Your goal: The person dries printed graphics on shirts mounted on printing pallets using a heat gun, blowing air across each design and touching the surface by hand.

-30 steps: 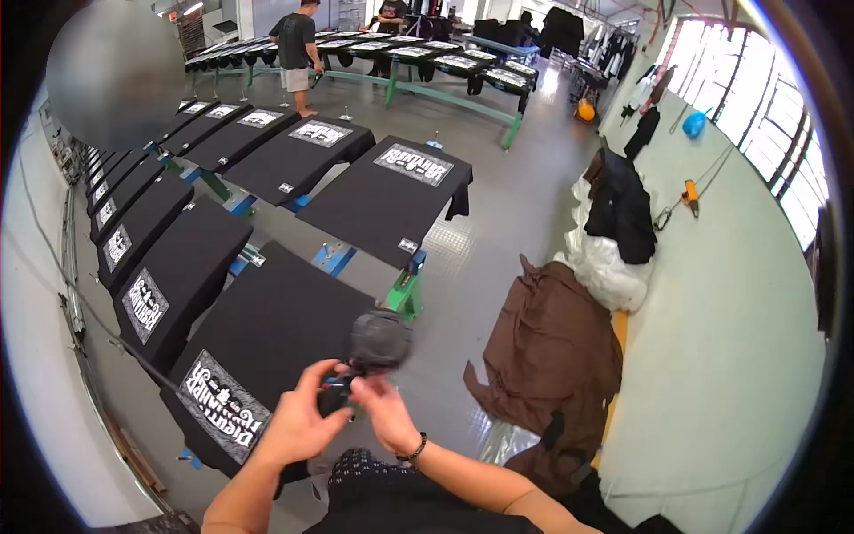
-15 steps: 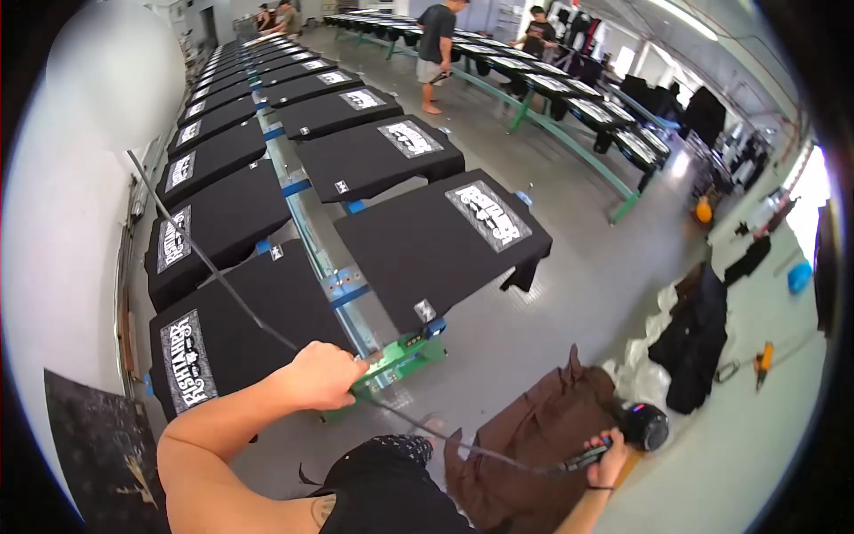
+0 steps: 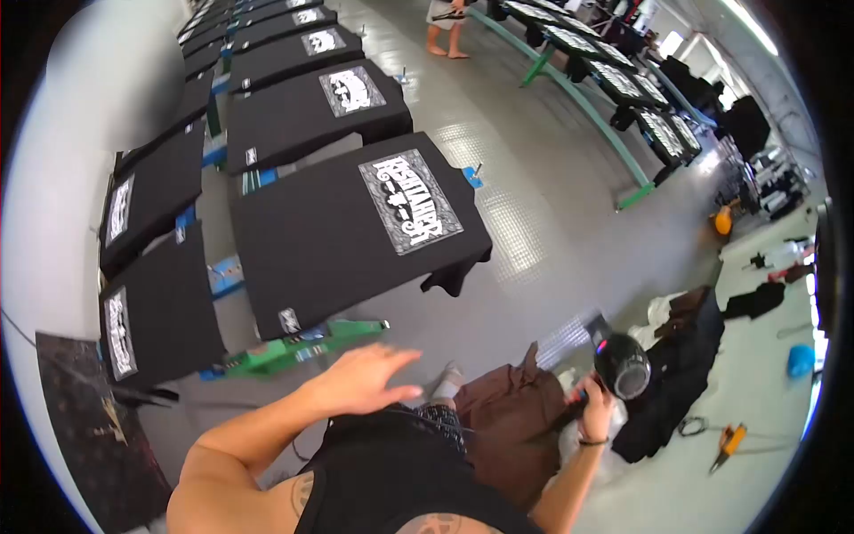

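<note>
Head view: a black dryer (image 3: 623, 365) is gripped by its handle in the right hand (image 3: 596, 408), with the fingers wrapped around it. The dryer is held up on the right side, in front of the black cloth (image 3: 689, 378), and its nose is pointed up and to the left. The left hand (image 3: 366, 378) is spread, with the thumb set apart from the fingers, and nothing is gripped by it. It is held near the green bar (image 3: 307, 349). Just past this bar, a black shirt (image 3: 302, 236) is laid flat, and a big white print (image 3: 411, 202) is seen on it. Brown cloth (image 3: 507, 409) is heaped on the floor (image 3: 525, 307) between the hands. An orange tool (image 3: 729, 445) is seen by the wall (image 3: 774, 400). At the top, another person's legs (image 3: 447, 37) are seen.
</note>
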### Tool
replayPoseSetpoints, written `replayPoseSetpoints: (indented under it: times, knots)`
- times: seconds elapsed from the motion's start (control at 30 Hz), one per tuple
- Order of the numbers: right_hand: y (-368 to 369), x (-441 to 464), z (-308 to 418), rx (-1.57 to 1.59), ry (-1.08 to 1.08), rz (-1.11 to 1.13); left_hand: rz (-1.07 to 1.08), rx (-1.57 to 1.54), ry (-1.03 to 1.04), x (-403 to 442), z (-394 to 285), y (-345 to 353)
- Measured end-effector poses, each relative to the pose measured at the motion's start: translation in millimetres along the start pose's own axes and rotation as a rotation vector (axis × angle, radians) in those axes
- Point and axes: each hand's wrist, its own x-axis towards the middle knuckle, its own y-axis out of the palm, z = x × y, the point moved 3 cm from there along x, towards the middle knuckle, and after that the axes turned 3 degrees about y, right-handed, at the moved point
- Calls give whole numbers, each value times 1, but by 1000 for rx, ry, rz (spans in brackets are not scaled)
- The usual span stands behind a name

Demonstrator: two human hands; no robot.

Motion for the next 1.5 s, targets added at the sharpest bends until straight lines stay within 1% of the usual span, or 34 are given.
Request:
replayPoseSetpoints:
  times: [0.03,0.07,0.1,0.13,0.17,0.2,0.27,0.3,0.33,0.37,0.4,0.43,0.47,0.5,0.53,0.57,0.6,0.63,0.67,0.7,0.73,0.77,0.83,0.87,0.9,0.97,1.0,1.07,1.1,1.2,1.3,1.4,1.47,1.5]
  knots:
    - [12,31,16,-273,-244,125,-90,-175,24,28,-10,3]
    - [34,56,30,32,-32,219,-136,-342,-55,56,-26,3]
    - [54,80,42,64,-59,360,-158,-347,-76,81,-37,9]
    - [76,93,56,87,-30,462,-288,-416,-4,104,-51,11]
    - [99,102,70,126,77,531,-420,-482,61,118,-63,10]
    - [120,114,79,49,64,655,-446,-521,32,132,-73,9]
    - [160,122,101,118,38,897,-509,-544,-13,157,-93,-6]
    - [174,131,103,-88,-127,1023,-647,-510,-67,167,-89,-4]
    - [184,142,83,-126,-157,1125,-783,-472,-124,174,-84,-1]
    - [193,151,72,-48,-96,1214,-803,-396,-260,178,-79,-7]
    - [205,155,80,-165,-409,1272,-938,-480,-298,182,-57,12]
    - [221,162,90,-186,-483,1427,-1014,-611,-298,183,-48,10]
    - [229,167,95,-76,38,1488,-1103,-558,-283,182,-44,8]
    - [240,175,106,-208,19,1588,-1210,-645,-340,183,-34,14]
    - [258,189,113,-337,-18,1688,-1330,-578,-419,185,-34,2]
    - [266,212,113,-492,-391,1730,-1437,-524,-514,186,-39,-5]
    - [272,235,115,-355,-615,1782,-1349,-597,-699,182,-31,1]
    - [276,263,109,-330,-435,1727,-1377,-684,-905,180,-28,6]
    - [280,291,108,-455,-212,1603,-1403,-780,-924,178,-28,9]
    - [286,324,92,-473,-428,1445,-1431,-872,-939,178,-31,11]
    - [290,351,90,-579,-769,1307,-1506,-888,-956,183,-36,18]
    - [297,371,87,-601,-891,1291,-1529,-889,-984,189,-42,19]
    - [317,400,84,-573,-955,1332,-1645,-1078,-967,204,-56,21]
    - [329,411,81,-580,-962,1367,-1659,-1103,-962,212,-61,21]
    - [344,421,78,-570,-962,1402,-1703,-1104,-989,223,-62,24]
    - [375,438,65,-558,-970,1470,-1759,-966,-1167,246,-66,30]
    - [391,446,59,-552,-1000,1498,-1785,-1009,-1227,255,-70,22]
    - [421,461,47,-572,-1032,1531,-1901,-1090,-1238,270,-73,20]
    - [435,467,43,-541,-1089,1514,-1977,-1032,-1240,283,-71,17]
    - [463,483,34,-517,-1165,1493,-1985,-872,-1402,302,-64,5]
    - [491,491,20,-522,-1240,1500,-2094,-839,-1417,314,-51,-12]
    - [514,497,2,-542,-1239,1545,-2052,-836,-1419,319,-42,-20]
    - [525,501,-13,-534,-1161,1576,-2067,-796,-1463,322,-41,-23]
    - [525,499,-12,-544,-1223,1565,-2046,-755,-1486,322,-43,-24]
